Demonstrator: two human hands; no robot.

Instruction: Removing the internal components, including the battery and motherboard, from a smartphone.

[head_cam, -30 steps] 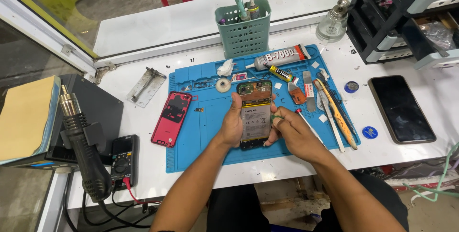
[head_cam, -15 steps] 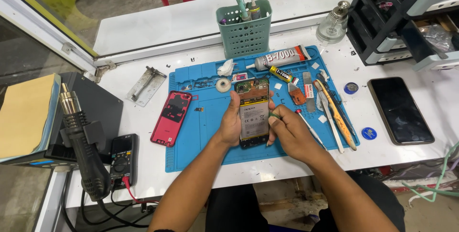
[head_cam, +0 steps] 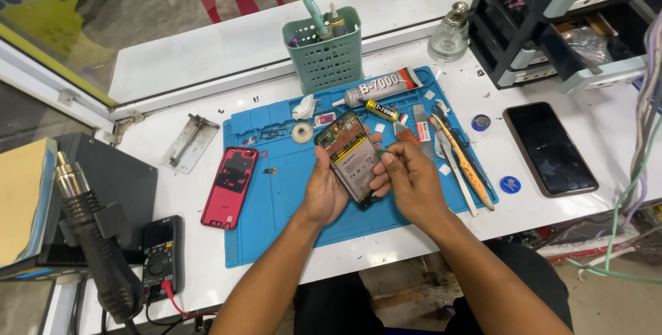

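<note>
Both forearms are bare from the lower edge of the view up to the wrists, with no sleeve, watch, bracelet or glove showing on either, and the left hand [head_cam: 324, 193] and right hand [head_cam: 412, 186] carry no rings that can be made out. The fingernails look short and plain, a pale nail showing on the right thumb. Below the arms, near the bottom edge, the person's lap shows dark clothing, black or close to it, plain and unpatterned; whether it is trousers or shorts cannot be told

Left hand [head_cam: 323, 193] cupped palm-up, right hand [head_cam: 408, 184] fingers curled, touching
</note>
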